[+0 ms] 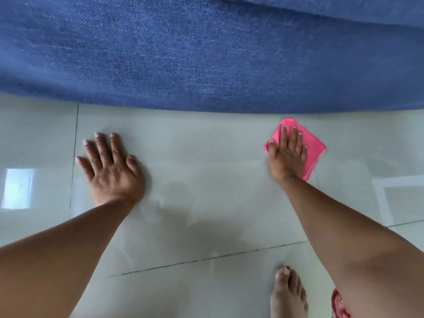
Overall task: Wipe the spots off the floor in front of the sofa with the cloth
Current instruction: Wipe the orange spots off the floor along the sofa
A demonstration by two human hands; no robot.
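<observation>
Near the blue sofa, a pink cloth lies on the shiny floor. The right hand presses flat on it, fingers open. The left hand rests flat and open, holding nothing. No words show anywhere.

Sofa cut off at top, cloth partly under right hand, spots indiscernible.

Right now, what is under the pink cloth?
The cloth lies flat on the pale floor tile, pressed down by the right hand near the sofa. Any spot beneath it is covered and cannot be seen.
</observation>
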